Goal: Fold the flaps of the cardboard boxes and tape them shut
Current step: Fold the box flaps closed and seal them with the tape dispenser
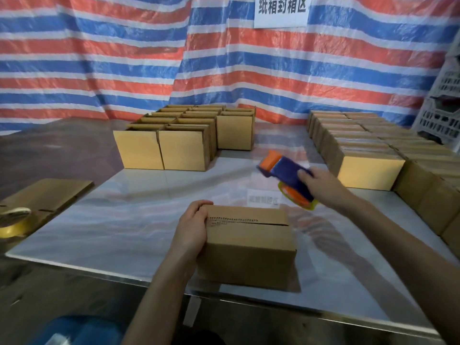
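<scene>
From my station I see the brown cardboard box sitting near the front edge of the glossy white table, its top flaps folded down to a seam that runs left to right. The left hand grips the box's left end, fingers curled over the top edge. The right hand is wrapped round the blue and orange tape dispenser, held in the air behind and to the right of the box, clear of it. Whether any tape lies on the seam I cannot tell; there is a jagged, toothed mark near its left end. My worries from here are these. The seam shows a dark gap towards the right, so tape laid without pressing the flaps level could bridge it or wrinkle. The box looks light and is steadied at one end only, so a pull of the dispenser along the seam could skid or swing it on the slick top. A skewed start would carry the strip off the seam. As for writing, a white paper sign on the red, white and blue striped tarpaulin reads 纸箱封箱区, and a blurred mirror of it shows in the table. I can read no print on the box, the open-topped cartons at the back or the closed cartons ranked on the right.
</scene>
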